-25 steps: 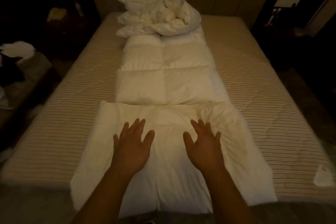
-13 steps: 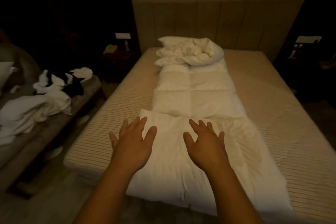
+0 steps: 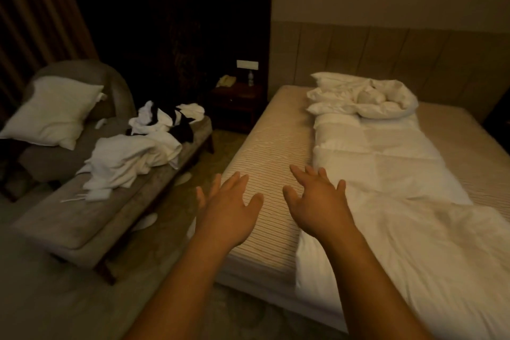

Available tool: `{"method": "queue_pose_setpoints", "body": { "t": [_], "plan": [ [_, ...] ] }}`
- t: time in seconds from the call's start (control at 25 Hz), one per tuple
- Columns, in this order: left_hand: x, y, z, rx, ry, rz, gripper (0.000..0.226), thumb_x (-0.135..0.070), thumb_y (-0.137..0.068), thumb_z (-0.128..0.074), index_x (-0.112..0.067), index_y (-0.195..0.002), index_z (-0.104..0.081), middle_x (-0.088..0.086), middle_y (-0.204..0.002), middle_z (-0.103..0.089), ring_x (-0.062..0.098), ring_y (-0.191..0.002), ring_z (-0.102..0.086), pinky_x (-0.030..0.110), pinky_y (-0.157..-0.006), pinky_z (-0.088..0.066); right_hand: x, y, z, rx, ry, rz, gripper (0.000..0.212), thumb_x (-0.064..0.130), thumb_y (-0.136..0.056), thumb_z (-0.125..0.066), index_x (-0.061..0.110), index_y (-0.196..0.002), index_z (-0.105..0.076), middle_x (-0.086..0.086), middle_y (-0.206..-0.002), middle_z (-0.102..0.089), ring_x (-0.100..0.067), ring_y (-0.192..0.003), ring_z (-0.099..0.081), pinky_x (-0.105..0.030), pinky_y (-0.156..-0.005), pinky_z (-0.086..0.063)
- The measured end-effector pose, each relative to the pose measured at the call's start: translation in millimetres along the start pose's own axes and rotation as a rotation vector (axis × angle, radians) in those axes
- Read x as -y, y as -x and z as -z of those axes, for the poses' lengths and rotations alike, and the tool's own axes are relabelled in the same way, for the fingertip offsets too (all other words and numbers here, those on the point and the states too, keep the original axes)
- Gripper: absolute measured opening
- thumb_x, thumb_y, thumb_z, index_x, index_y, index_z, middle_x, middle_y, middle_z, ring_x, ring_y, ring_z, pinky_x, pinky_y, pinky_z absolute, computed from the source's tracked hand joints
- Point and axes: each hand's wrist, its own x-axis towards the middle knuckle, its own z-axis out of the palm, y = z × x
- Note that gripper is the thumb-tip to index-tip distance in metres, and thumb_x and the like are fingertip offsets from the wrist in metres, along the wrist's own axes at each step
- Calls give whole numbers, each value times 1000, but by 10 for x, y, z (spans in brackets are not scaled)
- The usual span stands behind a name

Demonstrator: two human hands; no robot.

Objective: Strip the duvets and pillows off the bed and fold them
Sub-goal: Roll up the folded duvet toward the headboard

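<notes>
Duvet [image 3: 392, 201] is lying in a long folded strip down the bare mattress [image 3: 273, 146], its near end hanging over the foot of the bed. I am watching the view swing left compared with a second ago: the bench and armchair are now filling the left half, and the duvet is sliding off to the right. Both hands are lifted and spread, holding nothing. The left hand [image 3: 229, 210] is now hovering over the mattress's corner rather than over the quilt; the right hand [image 3: 317, 201] is hanging above the duvet's left edge, fingers fanned. I cannot tell whether it is touching the cloth.

My reading: the lengthwise fold is looking finished, and the person is turning away from it, perhaps toward the left-hand pile. The short folds are not yet done.

Materials:
- Duvet: white, puffy, stitched in square panels farther up; the near part is smoother and faintly creased.
- Bundle of bedding [image 3: 364, 99] at the headboard: crumpled, rounded, soft lumps, still unfolded.
- Mattress: beige, finely striped ticking, firm flat edges.
- Pillow [image 3: 52, 113]: plump, square, propped in the grey armchair.
- Bench [image 3: 69, 223]: padded, dull grey top, carrying a heap of linen [image 3: 132, 157], white and black
</notes>
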Motion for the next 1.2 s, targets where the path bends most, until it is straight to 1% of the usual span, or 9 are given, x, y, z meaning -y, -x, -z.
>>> {"method": "queue_pose_setpoints", "body": {
  "t": [0.12,0.2,0.28,0.4,0.52,0.6,0.8,1.0,1.2],
  "plan": [
    [574,-311,233,40,16,63,66,-66,-92,-25,-36,-151,-22,-11,-161,-14,20,-149,1,56,-117,5,505,-316,-207,37,23,10,57,51,-97,-39,39,-151,-24,1,-161,-20,-21,-150,-8,-56,-117,-2],
    [804,-557,335,55,32,84,66,-66,-92,-26,-35,-150,-22,-8,-160,-17,22,-149,-1,57,-117,3,708,-583,-311,42,41,17,57,51,-97,-39,39,-151,-25,1,-160,-22,-20,-150,-8,-56,-117,-3],
    [1059,-926,384,66,53,80,63,-65,-92,-28,-35,-148,-27,-7,-158,-23,24,-148,-7,59,-117,-1,925,-957,-492,31,52,14,56,51,-97,-39,39,-150,-26,2,-160,-24,-21,-149,-10,-56,-118,-5],
    [1506,-1604,392,100,61,68,69,-69,-86,-30,-34,-146,-33,-4,-154,-31,27,-143,-22,59,-115,-15,1240,-1590,-877,29,16,-7,56,51,-97,-39,40,-150,-26,2,-160,-24,-21,-149,-10,-56,-118,-5],
    [1964,-2364,446,86,25,52,73,-69,-83,-32,-32,-146,-33,0,-152,-36,28,-139,-32,53,-112,-27,1523,-2288,-1271,19,-62,-44,56,50,-97,-40,38,-150,-27,1,-159,-25,-22,-149,-10,-57,-117,-2],
    [2238,-2883,534,96,37,72,70,-67,-86,-36,-32,-147,-33,1,-151,-38,28,-137,-34,50,-112,-29,1739,-2779,-1484,46,-92,-72,57,50,-97,-40,37,-151,-26,-1,-159,-25,-23,-149,-11,-57,-117,-2],
    [2728,-4073,792,72,66,59,72,-69,-83,-32,-34,-146,-30,0,-151,-37,30,-138,-32,55,-111,-29,2262,-3935,-1637,34,-95,-76,58,50,-97,-41,37,-151,-25,0,-159,-25,-23,-149,-10,-57,-118,-2],
    [2832,-5371,760,94,112,-68,64,-61,-91,-38,-33,-148,-29,-1,-153,-33,28,-140,-26,50,-114,-25,2419,-4942,-1838,-44,-48,-167,55,48,-96,-43,39,-149,-30,5,-158,-28,-22,-149,-11,-57,-117,-2],
    [3019,-6778,605,238,181,-268,64,-62,-90,-37,-34,-147,-30,-2,-152,-35,27,-140,-28,53,-113,-27,2519,-5909,-2056,-173,-11,-411,53,46,-96,-45,39,-148,-32,7,-157,-31,-21,-148,-15,-54,-118,-4]
  ]
}}
